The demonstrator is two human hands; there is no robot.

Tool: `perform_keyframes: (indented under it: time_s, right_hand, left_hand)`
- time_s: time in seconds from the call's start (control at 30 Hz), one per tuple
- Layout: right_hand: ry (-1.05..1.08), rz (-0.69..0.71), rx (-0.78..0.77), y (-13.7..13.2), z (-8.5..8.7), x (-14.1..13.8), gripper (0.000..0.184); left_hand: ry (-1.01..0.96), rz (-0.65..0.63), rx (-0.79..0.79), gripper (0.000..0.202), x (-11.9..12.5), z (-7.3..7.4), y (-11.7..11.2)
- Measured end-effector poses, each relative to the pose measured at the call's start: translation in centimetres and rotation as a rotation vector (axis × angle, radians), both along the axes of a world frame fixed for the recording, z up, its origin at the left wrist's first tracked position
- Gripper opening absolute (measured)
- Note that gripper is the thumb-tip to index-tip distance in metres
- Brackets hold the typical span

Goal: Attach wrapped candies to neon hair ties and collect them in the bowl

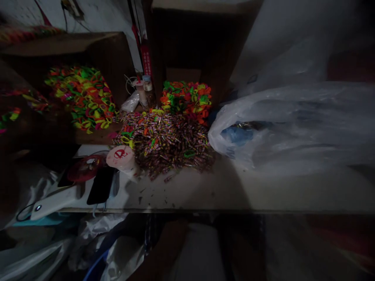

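Neither of my hands shows in this dim view. A heap of small multicoloured sticks (166, 142) lies in the middle of a pale table (205, 191). Behind the heap sits a pile of neon rings (186, 99) in green, orange and yellow. A larger pile of the same neon rings (83, 97) rests on a brown box at the left. A white cup with a red mark on its lid (121, 158) stands at the heap's left edge. Below the table edge a dark brownish shape (164, 249) is too dim to make out.
A big clear plastic bag (293, 125) with something blue inside fills the right of the table. Two small bottles (145, 91) stand at the back. A black phone (101, 185), a red round object (84, 168) and a white device (55, 201) lie at the left. Plastic bags (96, 246) crowd the floor below.
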State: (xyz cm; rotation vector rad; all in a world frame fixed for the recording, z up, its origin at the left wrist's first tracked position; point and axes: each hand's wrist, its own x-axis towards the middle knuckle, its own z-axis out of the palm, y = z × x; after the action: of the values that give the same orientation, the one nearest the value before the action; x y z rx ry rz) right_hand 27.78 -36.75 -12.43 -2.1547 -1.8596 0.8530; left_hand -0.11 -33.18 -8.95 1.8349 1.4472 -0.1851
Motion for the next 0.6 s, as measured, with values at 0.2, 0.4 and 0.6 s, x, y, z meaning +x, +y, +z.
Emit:
perform_keyframes:
  time_s: [0.2, 0.4, 0.6]
  right_hand:
    - [0.186, 0.117, -0.073, 0.2, 1.4, -1.9, 0.049]
    - [0.501, 0.119, -0.11, 5.8, 7.2, -5.5, 0.039]
    - [0.373, 0.218, 0.583, 17.5, 6.8, -10.4, 0.036]
  left_hand:
    - [-0.051, 0.062, -0.039, 0.031, -3.6, 2.7, -2.0]
    - [-0.222, 0.218, 0.318, 0.028, -5.2, 5.0, 3.0]
    - [0.153, 0.161, 0.794, 0.033, -4.8, 1.3, 10.3]
